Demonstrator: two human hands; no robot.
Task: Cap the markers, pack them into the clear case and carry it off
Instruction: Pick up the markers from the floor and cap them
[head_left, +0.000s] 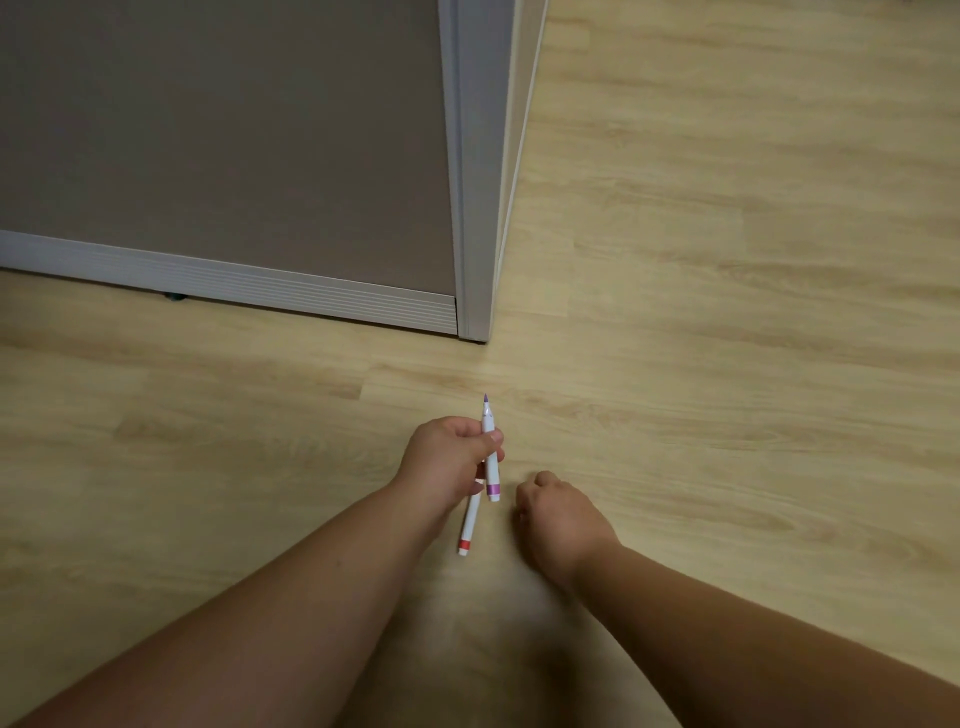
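**Two uncapped-looking markers in the left hand, right hand curled above the floor**

A pale wood-grain floor (727, 260) filled most of the view. At the upper left stood a brown partition panel (223, 135) with a grey metal frame (475, 208); its corner post met the floor a little above the hands.

Two bare forearms reached in from the bottom edge. The left hand (449, 457) was closed around two white markers at once, thumb and fingers curled round their barrels. The right hand (558, 512) sat just beside it, lower and to the right, with its fingers curled under; the back of the hand faced the camera, so whether it held anything could not be told.

The purple marker (491, 457) stood nearly upright in the left hand's grip, its bare purple tip pointing away from the person and a purple band near its lower end. The red marker (470, 519) slanted down and left from under the same hand, a red band near its free end; its other end was hidden by the fingers. The two barrels crossed close together at the grip.
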